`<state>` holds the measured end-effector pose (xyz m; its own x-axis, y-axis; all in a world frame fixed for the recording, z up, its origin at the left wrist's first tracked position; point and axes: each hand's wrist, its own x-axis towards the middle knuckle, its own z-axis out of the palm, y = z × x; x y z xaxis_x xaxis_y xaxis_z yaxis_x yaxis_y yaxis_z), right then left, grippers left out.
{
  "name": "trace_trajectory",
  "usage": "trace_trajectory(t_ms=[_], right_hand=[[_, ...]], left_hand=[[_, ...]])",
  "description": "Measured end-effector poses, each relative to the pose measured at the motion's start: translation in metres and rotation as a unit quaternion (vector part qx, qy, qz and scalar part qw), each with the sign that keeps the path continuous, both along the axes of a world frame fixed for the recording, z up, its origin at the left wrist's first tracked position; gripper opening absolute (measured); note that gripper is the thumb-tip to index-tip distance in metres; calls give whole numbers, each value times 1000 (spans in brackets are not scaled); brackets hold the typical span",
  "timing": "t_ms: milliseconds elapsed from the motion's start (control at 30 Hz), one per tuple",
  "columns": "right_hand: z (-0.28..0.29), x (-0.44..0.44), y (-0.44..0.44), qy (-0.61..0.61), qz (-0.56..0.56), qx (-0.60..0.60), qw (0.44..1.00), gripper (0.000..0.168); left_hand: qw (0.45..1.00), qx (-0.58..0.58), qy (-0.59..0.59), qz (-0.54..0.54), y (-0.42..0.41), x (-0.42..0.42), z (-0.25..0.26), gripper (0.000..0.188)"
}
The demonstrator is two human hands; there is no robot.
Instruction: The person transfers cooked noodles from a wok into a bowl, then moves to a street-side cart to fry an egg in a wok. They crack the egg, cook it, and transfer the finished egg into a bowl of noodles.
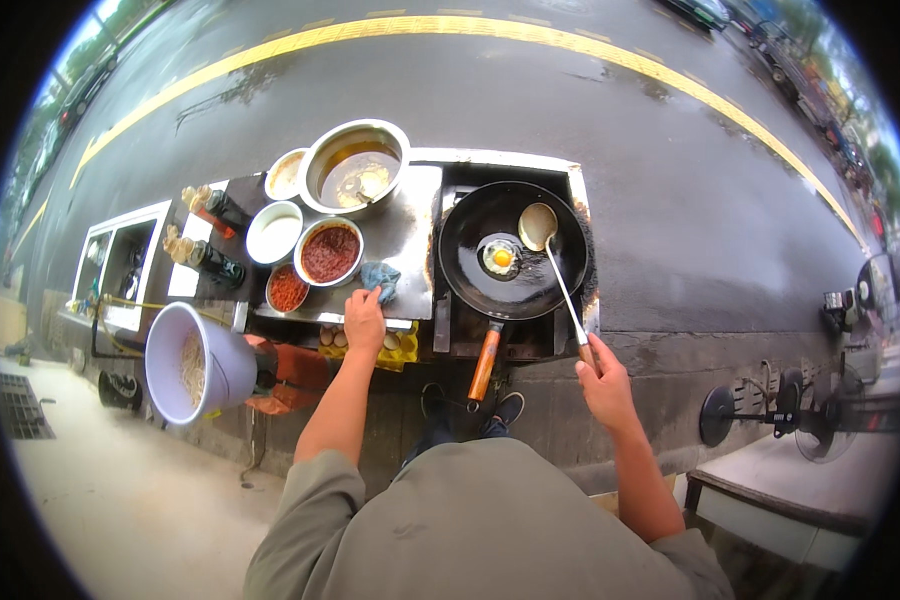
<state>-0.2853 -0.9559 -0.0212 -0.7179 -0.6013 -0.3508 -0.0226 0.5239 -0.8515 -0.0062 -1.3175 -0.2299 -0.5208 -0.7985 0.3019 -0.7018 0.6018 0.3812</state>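
Observation:
A long-handled ladle point(538, 226) is in my right hand point(607, 385), gripped by the wooden end of its handle. Its bowl rests inside a black wok point(480, 296), right of an egg point(502, 257) with a whole yolk and whitening edges. The wok sits on the burner, its wooden handle point(484, 364) pointing towards me and untouched. At the front edge of the steel counter point(409, 225), my left hand point(364, 322) has its curled fingers on a crumpled blue cloth point(380, 281). How much of the cloth they grip is partly hidden.
Left on the counter stand a large steel pot point(311, 169) of liquid, a bowl of red sauce point(359, 262), a bowl of chopped red seasoning point(287, 289) and capped bottles point(217, 264). Egg trays point(401, 358) lie below. A white bucket point(229, 371) holds noodle-like strands.

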Motion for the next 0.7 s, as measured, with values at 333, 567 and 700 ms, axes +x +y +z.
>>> trace_trajectory(t_ms=[333,567,700], right_hand=[[-41,-3,3,90,-21,69,993,57],[-65,4,-22,72,-13,134,988,57],[-71,9,-30,46,-24,135,990,57]], left_hand=[[988,100,100,63,15,1,22,45],[975,180,125,34,110,78,-4,55],[925,373,-21,75,167,173,-64,58]])
